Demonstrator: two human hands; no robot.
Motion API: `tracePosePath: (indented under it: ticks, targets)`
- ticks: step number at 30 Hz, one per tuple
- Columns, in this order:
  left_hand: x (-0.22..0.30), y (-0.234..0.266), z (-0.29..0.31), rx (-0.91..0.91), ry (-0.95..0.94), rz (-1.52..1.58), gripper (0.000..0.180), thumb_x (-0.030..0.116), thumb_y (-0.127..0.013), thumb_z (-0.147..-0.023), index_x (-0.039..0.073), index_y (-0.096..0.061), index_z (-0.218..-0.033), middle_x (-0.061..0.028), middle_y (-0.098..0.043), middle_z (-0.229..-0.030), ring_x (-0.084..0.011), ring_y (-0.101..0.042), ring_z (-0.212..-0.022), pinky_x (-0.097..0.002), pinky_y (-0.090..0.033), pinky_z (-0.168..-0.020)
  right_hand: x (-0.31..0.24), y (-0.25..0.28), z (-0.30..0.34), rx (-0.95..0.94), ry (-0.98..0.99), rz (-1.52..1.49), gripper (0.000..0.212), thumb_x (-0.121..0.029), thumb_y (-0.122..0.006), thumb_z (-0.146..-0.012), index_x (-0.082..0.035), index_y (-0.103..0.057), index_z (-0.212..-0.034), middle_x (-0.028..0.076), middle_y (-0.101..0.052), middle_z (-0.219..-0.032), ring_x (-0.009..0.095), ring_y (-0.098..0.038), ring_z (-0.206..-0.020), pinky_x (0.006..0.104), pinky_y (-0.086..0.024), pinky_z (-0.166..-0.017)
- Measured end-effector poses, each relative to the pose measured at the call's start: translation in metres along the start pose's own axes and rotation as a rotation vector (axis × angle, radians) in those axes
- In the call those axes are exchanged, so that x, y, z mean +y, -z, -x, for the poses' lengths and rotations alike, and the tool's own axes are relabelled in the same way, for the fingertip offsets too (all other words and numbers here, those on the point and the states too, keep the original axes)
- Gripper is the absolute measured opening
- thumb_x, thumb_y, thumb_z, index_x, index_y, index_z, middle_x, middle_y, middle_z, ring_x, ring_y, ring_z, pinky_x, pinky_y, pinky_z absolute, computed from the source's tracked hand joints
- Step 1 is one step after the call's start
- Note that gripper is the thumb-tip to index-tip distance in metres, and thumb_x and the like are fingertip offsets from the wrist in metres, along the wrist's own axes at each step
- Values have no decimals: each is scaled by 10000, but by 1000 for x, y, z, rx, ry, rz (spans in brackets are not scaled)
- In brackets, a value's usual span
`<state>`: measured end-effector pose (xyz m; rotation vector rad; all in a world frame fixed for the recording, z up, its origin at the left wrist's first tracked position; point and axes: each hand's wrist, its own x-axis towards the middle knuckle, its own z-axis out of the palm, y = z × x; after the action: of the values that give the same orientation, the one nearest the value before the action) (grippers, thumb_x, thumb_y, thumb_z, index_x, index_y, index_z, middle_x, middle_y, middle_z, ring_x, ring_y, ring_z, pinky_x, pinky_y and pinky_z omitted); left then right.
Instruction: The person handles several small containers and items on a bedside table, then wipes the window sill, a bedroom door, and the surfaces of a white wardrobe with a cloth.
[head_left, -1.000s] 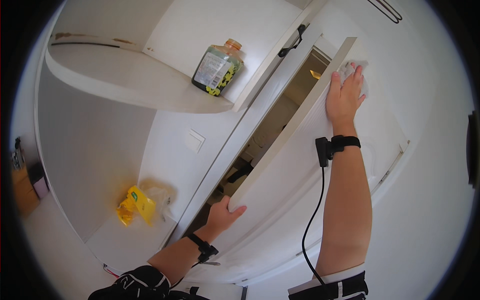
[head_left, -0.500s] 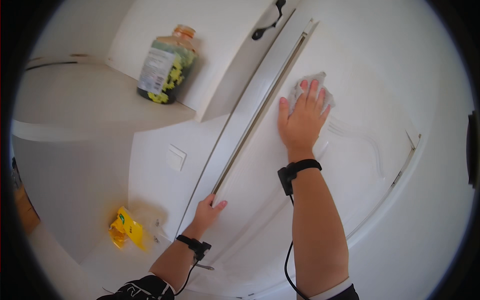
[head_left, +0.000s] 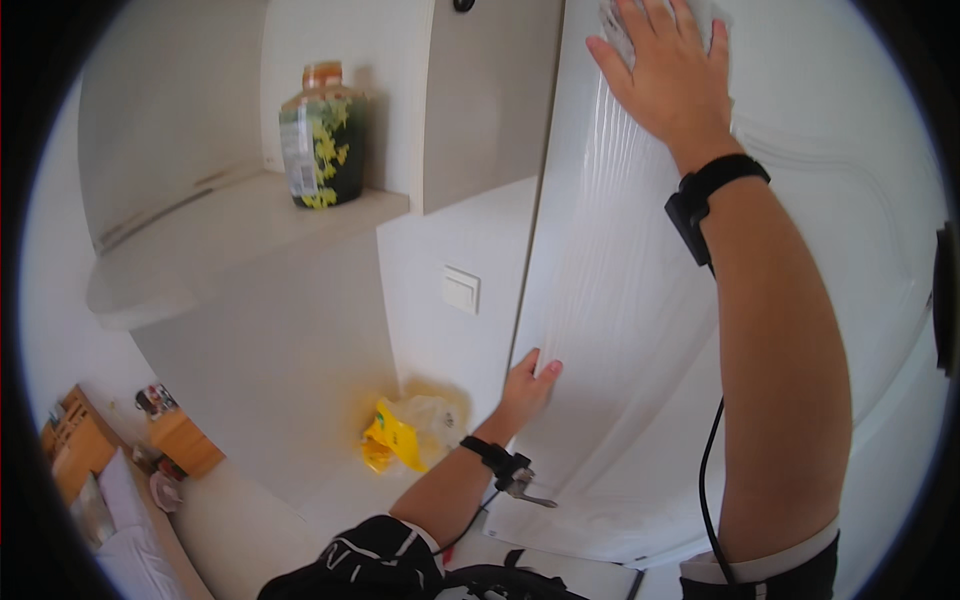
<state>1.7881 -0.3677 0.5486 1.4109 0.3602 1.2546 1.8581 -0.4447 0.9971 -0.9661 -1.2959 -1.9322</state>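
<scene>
My right hand point(head_left: 685, 95) is spread over a pale grey cloth point(head_left: 617, 32), holding it flat against the upper part of a white panelled door point(head_left: 630, 270). Only the cloth's edges show around the fingers, and part of it runs out of the picture. Lower down, my left hand point(head_left: 528, 392) grips the door by its left edge. The thumb lies on the door's face and the other fingers are mostly hidden. A metal lever handle point(head_left: 530, 490) sticks out by my left wrist.
A bottle with an orange-brown cap point(head_left: 335, 150) stands on a rounded white shelf point(head_left: 220, 225) at left. Below are a light switch point(head_left: 461, 290) and a yellow-and-clear plastic bag point(head_left: 400, 440). A bed point(head_left: 130, 525) and wooden furniture point(head_left: 185, 445) lie far left.
My view has turned, so the door now looks more upright. My right hand and the cloth appear higher on the door. My left hand still grips the door's edge.
</scene>
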Motion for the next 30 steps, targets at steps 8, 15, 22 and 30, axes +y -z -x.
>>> tracePosePath:
  ticks: [8,15,22,30]
  targets:
    - [2,7,12,-96,-54,-108,410,351,-575,-1041,4,-571,-1259,-85,-673,-1061,-134,-569,-984,-317,-470,-907,16,-22,-60,20,-173,153,568,-454,-564,-953,-61,-576,-1363,134,-439,-1561,346,-432,-1406,635,-272,-1145]
    - [3,8,-10,-149,-3,-143,468,406,-542,-1052,-20,-555,-1245,-138,-660,-1073,-162,-567,-1009,-335,-463,-929,4,-36,-31,-15,-151,136,665,-477,-599,-919,-55,-528,-1428,133,-405,-1580,363,-371,-1441,637,-243,-1166]
    - [-18,19,-27,-176,69,-100,550,461,-527,-1046,-41,-541,-1268,-162,-669,-1128,-201,-586,-1055,-341,-463,-946,-42,-28,8,-168,-237,139,757,-505,-635,-873,-77,-480,-1479,104,-418,-1574,344,-301,-1487,641,-173,-1190]
    - [17,15,-1,-203,60,-63,437,427,-555,-1042,-8,-565,-1076,-16,-568,-837,-96,-488,-784,-292,-439,-708,-74,6,38,-330,-375,99,760,-619,-521,-938,-205,-393,-1563,-11,-301,-1648,294,-205,-1532,643,-71,-1212]
